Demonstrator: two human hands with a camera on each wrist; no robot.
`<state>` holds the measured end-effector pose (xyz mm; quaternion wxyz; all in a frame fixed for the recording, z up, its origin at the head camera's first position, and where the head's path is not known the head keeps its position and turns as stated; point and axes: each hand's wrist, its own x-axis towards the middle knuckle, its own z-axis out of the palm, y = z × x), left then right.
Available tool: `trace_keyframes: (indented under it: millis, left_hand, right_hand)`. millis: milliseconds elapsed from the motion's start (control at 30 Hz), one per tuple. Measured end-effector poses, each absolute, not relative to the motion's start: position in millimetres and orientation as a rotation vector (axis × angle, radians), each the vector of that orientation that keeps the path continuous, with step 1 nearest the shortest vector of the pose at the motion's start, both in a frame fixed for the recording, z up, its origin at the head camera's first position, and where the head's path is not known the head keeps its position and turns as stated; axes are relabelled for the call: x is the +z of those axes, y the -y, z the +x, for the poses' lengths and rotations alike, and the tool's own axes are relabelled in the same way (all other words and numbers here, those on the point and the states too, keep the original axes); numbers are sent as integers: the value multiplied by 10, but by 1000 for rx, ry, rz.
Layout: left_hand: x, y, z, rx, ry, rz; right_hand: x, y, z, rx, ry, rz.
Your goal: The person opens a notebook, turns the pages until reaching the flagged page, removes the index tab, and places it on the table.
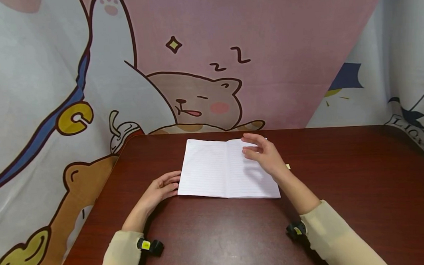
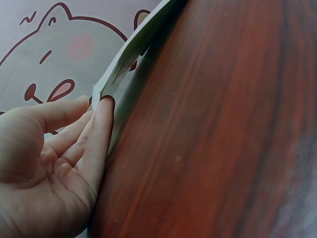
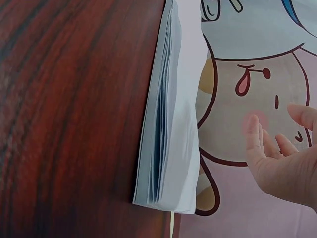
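An open notebook [image 1: 204,169] with lined white pages lies on the table, its pages blank apart from the ruling. My left hand [image 1: 162,188] is at its left edge. In the left wrist view, one fingertip [image 2: 105,105] touches the underside of that slightly raised edge, with the thumb beside it. My right hand [image 1: 265,153] hovers above the right page, fingers loosely bent and holding nothing, casting a shadow there. From the right wrist view, the notebook's page block [image 3: 166,124] shows several loose sheets at its side, apart from the right hand [image 3: 282,158].
The dark red-brown wooden table [image 1: 217,236] runs out to both sides. A cartoon-printed cloth [image 1: 283,56] hangs behind its back edge and down the left. A small pale tab [image 1: 288,167] sticks out near the notebook's right edge. Black wrist cameras [image 1: 155,247] sit on both sleeves.
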<state>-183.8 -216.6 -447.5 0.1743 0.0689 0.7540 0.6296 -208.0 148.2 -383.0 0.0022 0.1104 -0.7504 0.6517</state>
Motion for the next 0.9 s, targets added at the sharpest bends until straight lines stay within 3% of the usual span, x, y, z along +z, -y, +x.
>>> trace_keyframes:
  millis: [900]
  left_hand:
    - [-4476,2165,-1834,1775,-2151,197]
  right_hand:
    - [-3933,-1721,-2221,2008,2359,173]
